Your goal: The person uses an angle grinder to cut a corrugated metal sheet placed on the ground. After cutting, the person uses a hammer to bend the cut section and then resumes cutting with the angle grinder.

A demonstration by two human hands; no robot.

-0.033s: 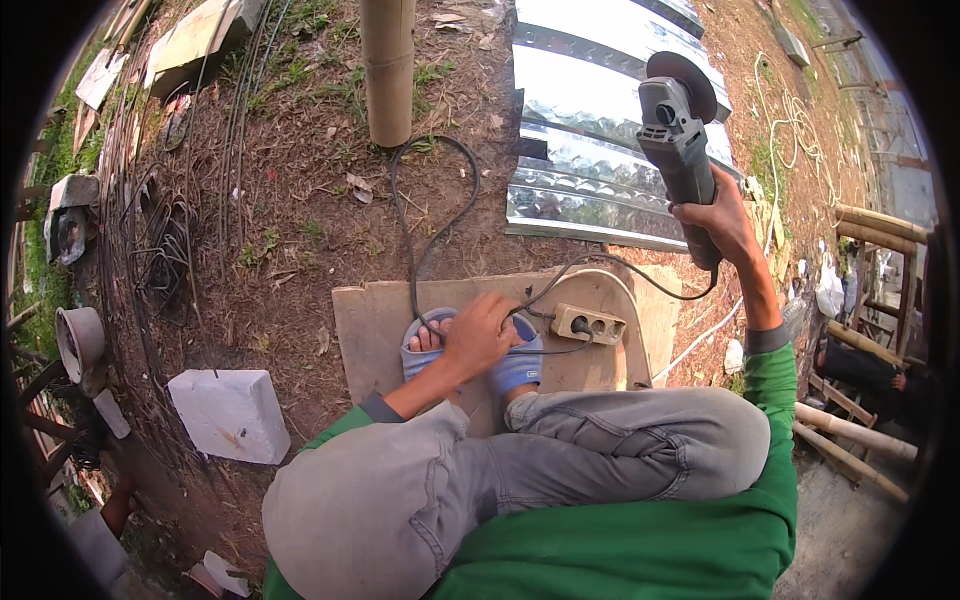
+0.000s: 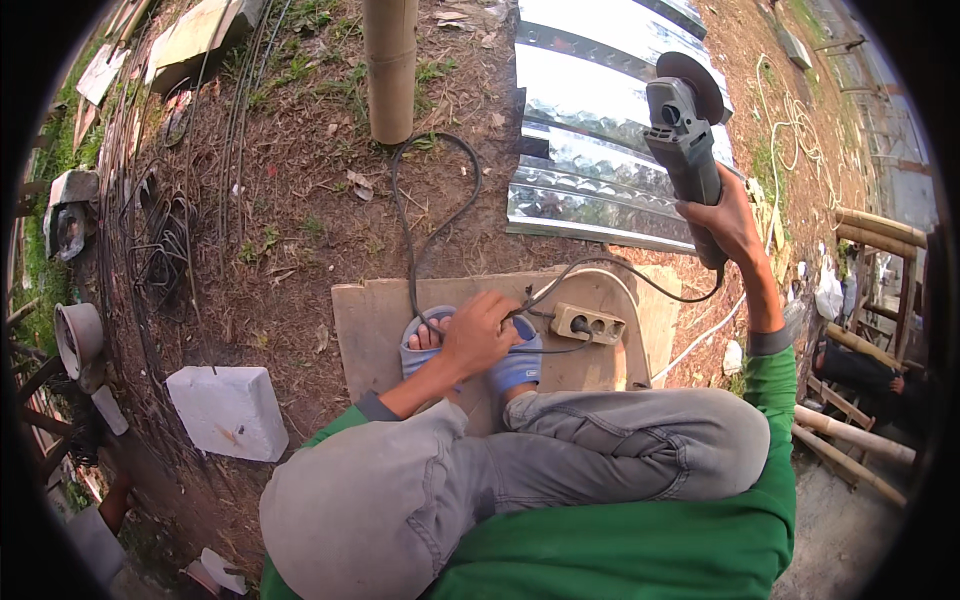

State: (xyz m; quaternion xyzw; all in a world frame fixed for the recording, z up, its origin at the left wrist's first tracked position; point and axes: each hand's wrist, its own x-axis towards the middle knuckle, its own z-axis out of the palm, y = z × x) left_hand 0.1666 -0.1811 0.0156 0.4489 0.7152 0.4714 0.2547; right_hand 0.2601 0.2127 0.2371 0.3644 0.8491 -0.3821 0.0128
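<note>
Open-air ground (image 2: 290,220) of brown soil and dry straw spreads ahead of and to the left of the left hand (image 2: 480,333), with green grass (image 2: 305,15) growing in patches farther off. A thick bamboo post (image 2: 390,75) rises ahead of that hand, slightly to its left. Well to its left lie a tangle of dark wire (image 2: 168,255) and, nearer, a pale block (image 2: 228,412). Beneath the left hand, a flat brown board (image 2: 370,325) covers the soil. Beyond the right hand (image 2: 728,218), to its right, sunlit earth carries loose pale rope (image 2: 795,130); farther right stand horizontal bamboo poles (image 2: 880,225). Behind and right of it, more bamboo (image 2: 855,432) lies above grey paving (image 2: 835,545). Bright daylight falls throughout.
</note>
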